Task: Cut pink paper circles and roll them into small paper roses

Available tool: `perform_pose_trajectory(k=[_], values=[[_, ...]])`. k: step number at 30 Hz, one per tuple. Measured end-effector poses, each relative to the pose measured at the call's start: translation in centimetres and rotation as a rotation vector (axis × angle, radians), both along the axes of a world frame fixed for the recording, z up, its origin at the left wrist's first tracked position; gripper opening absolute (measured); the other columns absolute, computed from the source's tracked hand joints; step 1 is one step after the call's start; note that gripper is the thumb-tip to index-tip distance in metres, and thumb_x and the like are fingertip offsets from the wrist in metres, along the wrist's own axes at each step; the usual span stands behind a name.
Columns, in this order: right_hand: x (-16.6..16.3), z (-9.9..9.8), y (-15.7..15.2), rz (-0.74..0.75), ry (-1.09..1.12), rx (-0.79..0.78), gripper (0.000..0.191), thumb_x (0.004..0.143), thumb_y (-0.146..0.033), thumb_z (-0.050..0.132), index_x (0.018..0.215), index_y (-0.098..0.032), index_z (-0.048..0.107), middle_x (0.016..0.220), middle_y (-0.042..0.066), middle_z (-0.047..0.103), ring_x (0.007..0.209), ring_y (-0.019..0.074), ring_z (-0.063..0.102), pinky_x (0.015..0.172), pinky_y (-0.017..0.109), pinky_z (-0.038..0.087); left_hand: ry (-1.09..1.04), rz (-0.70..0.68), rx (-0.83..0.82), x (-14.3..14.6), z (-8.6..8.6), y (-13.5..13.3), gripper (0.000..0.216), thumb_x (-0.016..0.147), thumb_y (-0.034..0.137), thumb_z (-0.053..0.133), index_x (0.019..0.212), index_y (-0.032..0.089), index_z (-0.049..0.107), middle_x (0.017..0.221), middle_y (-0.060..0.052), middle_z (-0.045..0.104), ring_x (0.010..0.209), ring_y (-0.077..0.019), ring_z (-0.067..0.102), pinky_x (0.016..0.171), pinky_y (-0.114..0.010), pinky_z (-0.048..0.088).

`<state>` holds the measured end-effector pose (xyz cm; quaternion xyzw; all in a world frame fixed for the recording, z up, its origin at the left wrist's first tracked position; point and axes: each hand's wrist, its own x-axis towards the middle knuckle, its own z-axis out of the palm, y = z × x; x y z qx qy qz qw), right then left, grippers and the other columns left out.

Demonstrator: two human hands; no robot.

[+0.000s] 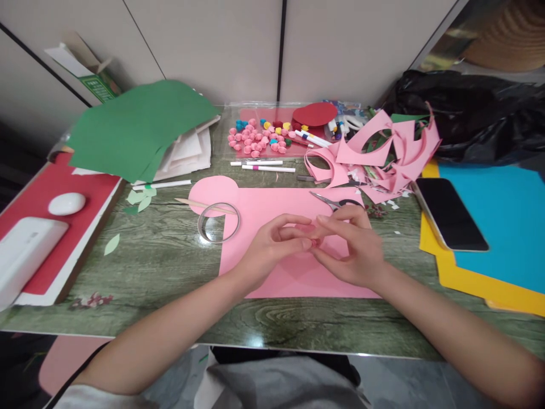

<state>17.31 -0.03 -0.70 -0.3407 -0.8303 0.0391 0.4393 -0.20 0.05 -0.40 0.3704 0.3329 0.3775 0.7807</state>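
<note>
a small pink piece (315, 242) sits between the two hands, above the pink sheet (264, 278); it looks like rolled paper, though fingers hide much of it. the left hand (279, 241) is nearly closed, its thumb and fingertips pinching one side, and the right hand (357, 244), fingers bent, seems to nip the other side with thumb and fingertips. if either pinch loosened, the piece could spring open or drop, and pink on pink it would be easy to lose sight of. squeezing too hard might crush it, and uneven pulling might tear it. the scissors (336, 204) lie just beyond the right hand, so a careless forward reach could meet the blades or knock them. at the sheet's left edge, the ring (200, 230) and the wooden stick (187, 201) would probably shift if the sheet were dragged, and the stick could roll.
</note>
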Motion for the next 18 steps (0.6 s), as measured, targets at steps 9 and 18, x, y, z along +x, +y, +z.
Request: perform_pose_trajectory(k=[9,18], values=[[-0.55,0.02,-0.19,-0.026,-0.016,-0.015,0.062,0.079,-0.015,0.059,0.133,-0.037,0.038,0.061,-0.004,0.057,0.071,0.0194,0.05,0.066,0.035,0.045,0.025,0.007,0.0,0.23,-0.06,-0.19,0.032,0.068,0.018,0.072,0.097,0.017,0.059,0.083,-0.003,0.067,0.085,-0.0163,0.061,0.084,-0.033,0.042],[-0.28,0.22,-0.27,0.036,0.017,-0.112,0.066,0.078,-0.014,0.059,0.135,-0.036,0.035,0.082,-0.001,0.067,0.081,0.0202,0.054,0.07,0.038,0.048,0.004,0.009,0.023,-0.14,-0.2,0.2,0.033,0.069,0.017,0.07,0.1,0.019,0.058,0.083,-0.002,0.067,0.084,-0.0159,0.062,0.086,-0.034,0.041]])
